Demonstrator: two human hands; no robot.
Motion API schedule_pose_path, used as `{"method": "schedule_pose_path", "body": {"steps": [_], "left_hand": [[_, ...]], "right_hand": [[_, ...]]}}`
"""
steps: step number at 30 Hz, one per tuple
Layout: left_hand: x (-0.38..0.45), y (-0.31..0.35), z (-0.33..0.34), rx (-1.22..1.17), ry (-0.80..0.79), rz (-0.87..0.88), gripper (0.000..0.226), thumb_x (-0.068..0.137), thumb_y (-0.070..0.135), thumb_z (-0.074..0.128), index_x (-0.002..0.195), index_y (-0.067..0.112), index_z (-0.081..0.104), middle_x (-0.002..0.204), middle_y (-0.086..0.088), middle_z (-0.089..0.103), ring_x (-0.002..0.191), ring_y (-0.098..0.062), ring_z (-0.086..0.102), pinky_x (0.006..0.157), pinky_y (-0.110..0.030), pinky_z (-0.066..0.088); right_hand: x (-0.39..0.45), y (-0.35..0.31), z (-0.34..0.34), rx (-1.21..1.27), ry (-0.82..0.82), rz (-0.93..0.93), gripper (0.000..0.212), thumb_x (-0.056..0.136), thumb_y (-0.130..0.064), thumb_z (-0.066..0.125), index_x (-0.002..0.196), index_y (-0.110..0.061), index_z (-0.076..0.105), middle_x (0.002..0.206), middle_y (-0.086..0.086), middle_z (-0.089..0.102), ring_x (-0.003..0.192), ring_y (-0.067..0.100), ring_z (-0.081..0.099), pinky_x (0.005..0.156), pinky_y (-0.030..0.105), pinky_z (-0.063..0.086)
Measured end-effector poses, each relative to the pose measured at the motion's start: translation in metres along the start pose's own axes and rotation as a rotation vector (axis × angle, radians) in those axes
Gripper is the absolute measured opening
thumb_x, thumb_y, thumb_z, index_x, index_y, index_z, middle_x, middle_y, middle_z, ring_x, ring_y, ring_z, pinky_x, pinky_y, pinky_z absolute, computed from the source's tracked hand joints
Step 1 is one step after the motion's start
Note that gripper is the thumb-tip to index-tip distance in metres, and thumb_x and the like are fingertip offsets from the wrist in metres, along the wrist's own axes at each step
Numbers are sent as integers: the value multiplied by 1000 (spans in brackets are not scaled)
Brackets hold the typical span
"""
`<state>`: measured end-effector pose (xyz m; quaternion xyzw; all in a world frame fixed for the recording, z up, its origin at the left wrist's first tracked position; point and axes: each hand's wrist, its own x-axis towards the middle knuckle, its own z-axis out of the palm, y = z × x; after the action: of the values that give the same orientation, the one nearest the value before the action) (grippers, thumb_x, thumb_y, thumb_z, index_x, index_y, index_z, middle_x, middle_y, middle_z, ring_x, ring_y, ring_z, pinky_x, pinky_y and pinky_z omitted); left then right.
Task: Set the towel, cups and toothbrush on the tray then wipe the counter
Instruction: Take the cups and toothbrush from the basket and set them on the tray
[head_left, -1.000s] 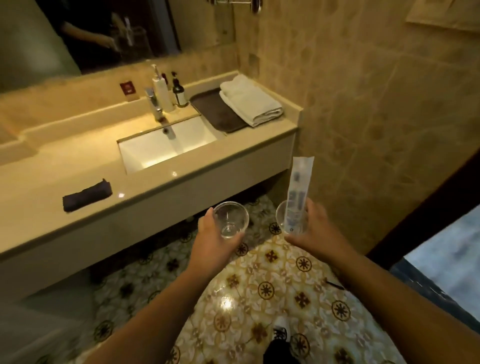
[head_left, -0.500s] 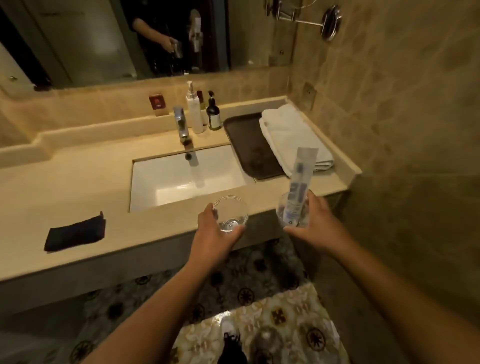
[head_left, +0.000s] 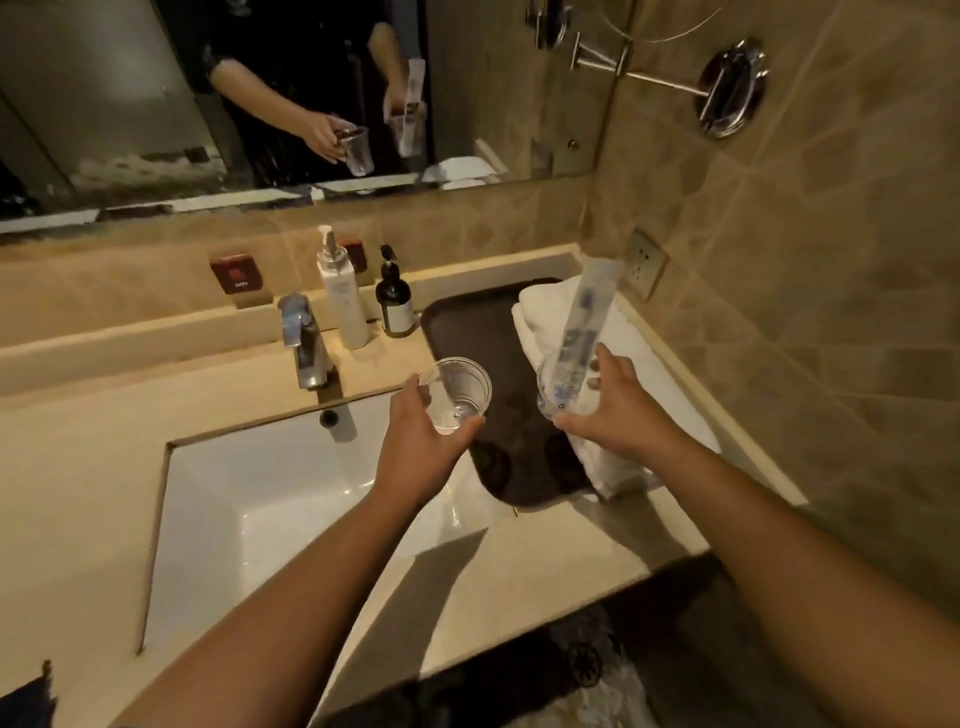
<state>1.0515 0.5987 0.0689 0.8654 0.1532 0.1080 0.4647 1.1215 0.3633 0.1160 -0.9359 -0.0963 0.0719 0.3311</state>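
Note:
My left hand (head_left: 421, 447) grips a clear plastic cup (head_left: 457, 387) over the left edge of the dark brown tray (head_left: 467, 322). My right hand (head_left: 618, 410) holds a second clear cup (head_left: 545, 395) with a wrapped toothbrush (head_left: 584, 325) standing tilted in it, above the tray's right half. A folded white towel (head_left: 540, 312) lies on the right side of the tray, partly hidden by my right hand. A dark cloth (head_left: 26, 699) shows at the counter's bottom left corner.
The white sink basin (head_left: 270, 499) lies left of the tray, with a chrome tap (head_left: 304, 340) behind it. A white pump bottle (head_left: 340, 296) and a dark bottle (head_left: 395, 304) stand at the tray's back left. The tiled wall (head_left: 805, 312) is close on the right.
I have stepped up to the counter. Both hands moved forward with their cups, from in front of the counter edge to above the tray.

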Motion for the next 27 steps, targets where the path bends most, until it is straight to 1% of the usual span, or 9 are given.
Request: {"method": "schedule_pose_path", "body": {"steps": [3, 6, 8, 12, 14, 17, 21, 24, 27], "left_hand": [[43, -7, 12, 6, -3, -1, 94, 71, 64, 74, 144, 34, 23, 152, -1, 37, 129, -20, 50, 89, -26, 40], [81, -14, 25, -32, 15, -29, 90, 69, 65, 74, 139, 39, 24, 148, 0, 40, 126, -17, 50, 87, -24, 40], [104, -18, 33, -49, 32, -54, 92, 68, 64, 76, 140, 39, 24, 147, 1, 41, 125, -15, 50, 87, -24, 41], [144, -25, 52, -89, 38, -113, 94, 66, 61, 80, 140, 39, 26, 145, 5, 41, 121, -6, 47, 89, -20, 39], [161, -29, 61, -93, 24, -137, 95, 67, 60, 80, 142, 38, 26, 146, 6, 40, 119, -2, 44, 92, -20, 38], [180, -35, 75, -76, 21, -169, 97, 68, 59, 79, 145, 36, 25, 149, 6, 39, 123, -3, 43, 96, -22, 36], [195, -45, 87, -35, 28, -211, 96, 68, 59, 78, 145, 35, 27, 147, 4, 41, 127, -11, 46, 95, -23, 37], [199, -53, 90, 1, 4, -246, 96, 67, 61, 76, 145, 39, 24, 147, 2, 41, 129, -17, 47, 96, -26, 38], [201, -56, 94, 21, -20, -256, 97, 66, 64, 75, 144, 41, 22, 148, 2, 40, 129, -18, 47, 96, -26, 37]], "right_hand": [[54, -3, 0, -14, -16, -16, 100, 70, -46, 80, 146, -32, 15, 143, 1, 28, 121, 17, 50, 86, 26, 42], [102, -2, 4, -3, -64, -33, 98, 71, -44, 80, 145, -30, 17, 143, 3, 28, 123, 19, 50, 92, 30, 44], [131, -1, 9, -7, -104, -50, 97, 72, -44, 80, 145, -30, 17, 143, 3, 28, 124, 20, 49, 95, 32, 46], [185, 5, 23, -25, -194, -85, 99, 72, -42, 80, 147, -30, 17, 146, 3, 28, 127, 20, 49, 93, 32, 44], [209, 9, 29, -43, -241, -103, 97, 73, -41, 80, 147, -30, 17, 148, 3, 28, 127, 21, 49, 94, 33, 44], [241, 14, 38, -77, -294, -152, 93, 74, -41, 80, 145, -29, 22, 147, 4, 31, 127, 23, 50, 96, 35, 46], [267, 21, 48, -130, -358, -163, 96, 76, -41, 79, 149, -25, 18, 151, 7, 28, 131, 25, 46, 103, 39, 46], [276, 28, 52, -150, -379, -173, 94, 77, -40, 78, 148, -24, 19, 148, 8, 31, 130, 25, 47, 101, 38, 45], [280, 34, 54, -139, -381, -176, 92, 78, -42, 77, 148, -26, 19, 148, 7, 33, 130, 25, 46, 100, 38, 45]]}}
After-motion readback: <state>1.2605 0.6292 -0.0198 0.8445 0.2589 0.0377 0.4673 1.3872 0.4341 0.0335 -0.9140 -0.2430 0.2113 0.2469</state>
